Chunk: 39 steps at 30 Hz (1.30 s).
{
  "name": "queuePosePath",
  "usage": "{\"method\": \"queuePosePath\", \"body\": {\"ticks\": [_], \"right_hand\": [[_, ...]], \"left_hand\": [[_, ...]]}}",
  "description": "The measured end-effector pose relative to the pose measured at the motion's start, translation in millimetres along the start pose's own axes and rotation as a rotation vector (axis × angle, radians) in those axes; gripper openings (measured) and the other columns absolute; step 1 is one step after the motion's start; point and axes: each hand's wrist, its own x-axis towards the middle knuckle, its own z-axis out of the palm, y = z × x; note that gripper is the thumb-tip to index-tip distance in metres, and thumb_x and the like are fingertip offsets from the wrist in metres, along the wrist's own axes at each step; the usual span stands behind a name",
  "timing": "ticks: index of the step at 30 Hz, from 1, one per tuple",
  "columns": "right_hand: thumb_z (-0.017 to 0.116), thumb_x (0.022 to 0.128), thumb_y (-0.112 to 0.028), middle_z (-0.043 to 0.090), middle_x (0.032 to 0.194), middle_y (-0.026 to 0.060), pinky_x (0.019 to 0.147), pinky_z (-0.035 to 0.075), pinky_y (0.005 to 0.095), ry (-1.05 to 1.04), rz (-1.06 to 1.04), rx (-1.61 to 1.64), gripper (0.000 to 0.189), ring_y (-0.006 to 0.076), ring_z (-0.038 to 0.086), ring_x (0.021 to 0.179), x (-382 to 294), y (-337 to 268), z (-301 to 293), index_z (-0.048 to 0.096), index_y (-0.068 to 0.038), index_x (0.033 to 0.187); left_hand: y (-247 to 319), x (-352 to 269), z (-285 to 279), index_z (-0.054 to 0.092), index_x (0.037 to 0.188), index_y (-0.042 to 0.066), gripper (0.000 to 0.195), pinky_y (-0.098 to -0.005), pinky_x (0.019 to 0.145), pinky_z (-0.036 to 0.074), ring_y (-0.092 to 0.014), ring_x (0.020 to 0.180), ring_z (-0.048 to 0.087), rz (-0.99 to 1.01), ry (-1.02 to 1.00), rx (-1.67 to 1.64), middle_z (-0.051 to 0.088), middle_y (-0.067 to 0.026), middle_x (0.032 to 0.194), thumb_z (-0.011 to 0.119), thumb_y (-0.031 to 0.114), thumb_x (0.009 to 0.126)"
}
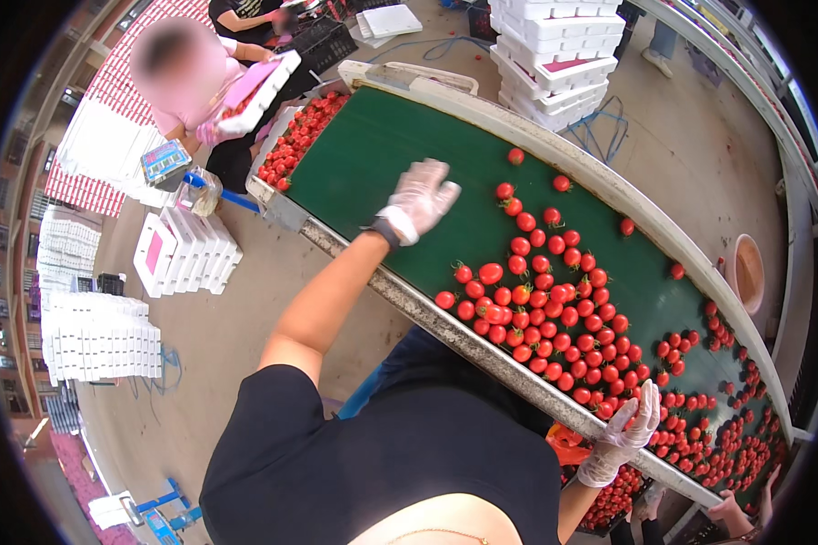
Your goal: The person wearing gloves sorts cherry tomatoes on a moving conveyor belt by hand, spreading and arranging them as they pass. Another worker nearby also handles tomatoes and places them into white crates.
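Note:
My left hand (pixel 419 199), in a clear plastic glove with a dark band at the wrist, is over a bare stretch of the green conveyor belt (pixel 375 150). Its fingers are extended with the thumb apart, and nothing is in it. Many small red cherry tomatoes (pixel 552 310), some with green stems, lie loose on the belt to its right. My right hand (pixel 624 432), gloved too, is at the belt's near metal rail (pixel 491 354), fingers raised beside the closest tomatoes. No tomato shows in its grasp. Whether it touches any is unclear.
Tomatoes fill a trough (pixel 303 139) at the belt's far left end, where a person holds a white foam box (pixel 259 95). Foam boxes stand stacked (pixel 555 61) beyond the belt. Below my right hand is a crate of tomatoes (pixel 613 501). Another person's hands (pixel 733 511) reach in at lower right.

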Motion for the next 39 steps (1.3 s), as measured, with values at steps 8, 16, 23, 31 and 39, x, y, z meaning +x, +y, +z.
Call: {"method": "queuePosePath", "body": {"ticks": [8,16,23,31,39], "right_hand": [[0.054,0.094,0.0,0.062,0.124,0.0141,0.103,0.045,0.0413,-0.009,0.011,-0.006,0.031,0.0302,0.057,0.119,-1.8,8.3,-7.3,0.06,-0.001,0.124],[0.057,0.089,0.002,0.061,0.125,0.0131,0.102,0.045,0.0415,-0.004,-0.007,-0.005,0.037,0.0303,0.057,0.12,0.8,18.8,-12.0,0.061,-0.003,0.125],[0.056,0.087,0.005,0.062,0.123,0.0139,0.102,0.046,0.0416,0.057,0.024,-0.007,0.036,0.0297,0.058,0.117,1.2,26.3,-14.4,0.062,-0.002,0.122],[0.058,0.089,0.004,0.062,0.124,0.0131,0.103,0.045,0.0402,0.002,0.061,0.023,0.035,0.0291,0.057,0.12,0.5,34.4,-18.9,0.062,-0.002,0.123],[0.072,0.077,-0.011,0.058,0.13,0.0099,0.104,0.043,0.0486,-0.502,-0.498,0.155,0.057,0.0351,0.053,0.121,94.0,-68.0,26.9,0.058,-0.015,0.132]], "left_hand": [[67.7,-37.3,14.1,0.042,0.145,0.004,0.046,-0.0332,0.118,0.026,-0.021,0.138,0.039,0.171,-0.391,-0.921,0.044,-0.0112,0.148,0.05,0.022,0.103],[16.9,19.0,16.6,0.05,0.138,0.003,0.055,-0.0436,0.116,0.027,-0.03,0.137,0.041,-0.351,0.136,-1.346,0.049,-0.0153,0.144,0.048,0.044,0.101],[38.1,81.0,38.6,0.046,0.141,0.001,0.06,-0.0416,0.119,0.022,-0.028,0.141,0.035,-0.241,0.037,-1.452,0.043,-0.0163,0.149,0.049,0.044,0.1],[49.9,75.6,37.2,0.046,0.14,-0.001,0.06,-0.0418,0.119,0.021,-0.027,0.141,0.036,-0.041,-0.024,-1.302,0.046,-0.0149,0.146,0.041,0.045,0.103],[57.4,77.1,32.0,0.045,0.141,-0.003,0.062,-0.039,0.12,0.019,-0.025,0.14,0.038,-0.026,-0.08,-1.272,0.047,-0.0157,0.145,0.037,0.047,0.104]]}}
